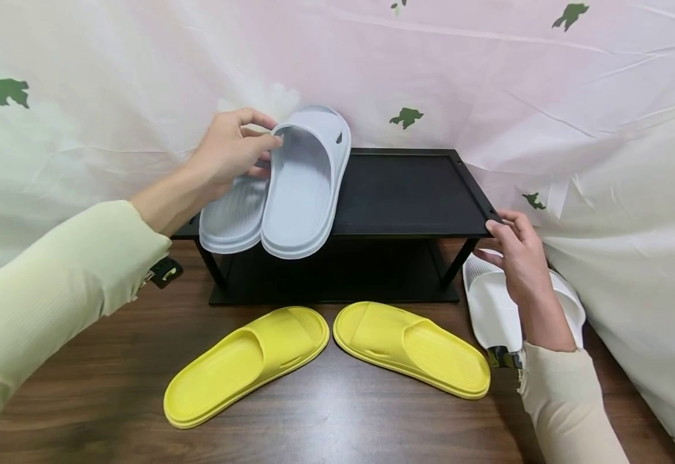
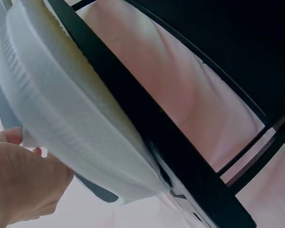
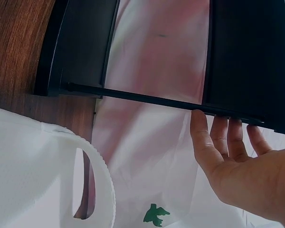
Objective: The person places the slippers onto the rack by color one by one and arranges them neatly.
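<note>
A light grey slipper (image 1: 299, 187) stands tilted at the left part of the black shoe rack (image 1: 407, 190), its heel toward the front edge. My left hand (image 1: 236, 148) pinches it by the strap's edge, thumb at the foot opening and other fingers outside. Its matching slipper (image 1: 233, 216) lies close beside it on the left, partly hidden by my hand. In the left wrist view the sole side of a grey slipper (image 2: 76, 104) sits against the rack's dark edge. At the rack's right end, the fingertips of my right hand (image 1: 523, 258) rest on the edge, fingers mostly extended.
Two yellow slippers (image 1: 247, 367) lie angled apart on the wooden floor (image 1: 326, 419) in front of the rack. White slippers (image 1: 491, 303) lie right of it, partly under my right forearm. A patterned curtain (image 1: 459, 77) hangs behind and along the right side.
</note>
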`<state>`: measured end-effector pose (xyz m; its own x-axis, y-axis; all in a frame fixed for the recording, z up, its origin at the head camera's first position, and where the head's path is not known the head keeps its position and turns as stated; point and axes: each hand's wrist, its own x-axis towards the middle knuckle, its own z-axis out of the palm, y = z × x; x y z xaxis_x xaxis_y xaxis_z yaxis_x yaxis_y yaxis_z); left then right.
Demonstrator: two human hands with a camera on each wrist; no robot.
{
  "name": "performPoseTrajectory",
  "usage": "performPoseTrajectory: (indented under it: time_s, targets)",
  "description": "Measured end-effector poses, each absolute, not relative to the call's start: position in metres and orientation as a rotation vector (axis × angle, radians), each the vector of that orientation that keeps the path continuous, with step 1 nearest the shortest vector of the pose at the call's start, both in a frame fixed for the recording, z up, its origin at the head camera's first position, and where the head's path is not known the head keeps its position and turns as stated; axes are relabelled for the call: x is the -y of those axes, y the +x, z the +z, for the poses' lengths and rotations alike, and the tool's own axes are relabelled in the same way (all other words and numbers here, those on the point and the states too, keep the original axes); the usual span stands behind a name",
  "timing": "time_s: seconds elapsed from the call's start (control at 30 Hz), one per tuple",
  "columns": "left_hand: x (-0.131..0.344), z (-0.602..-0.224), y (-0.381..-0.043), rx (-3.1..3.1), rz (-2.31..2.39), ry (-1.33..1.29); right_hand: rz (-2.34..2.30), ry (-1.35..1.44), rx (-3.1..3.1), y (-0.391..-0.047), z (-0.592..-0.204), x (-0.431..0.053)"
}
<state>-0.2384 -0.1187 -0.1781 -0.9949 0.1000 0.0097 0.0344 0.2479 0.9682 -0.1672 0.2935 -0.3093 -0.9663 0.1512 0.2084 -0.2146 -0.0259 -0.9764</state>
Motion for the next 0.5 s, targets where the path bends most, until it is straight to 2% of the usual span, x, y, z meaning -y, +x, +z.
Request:
performPoseTrajectory:
  time_s: [0.5]
  targets:
    - [0.1095,-0.1815,-0.2484,-2.633,1.677,0.114,2.08,0.073,2.008,-0.1673,-0.3099,-0.2937]
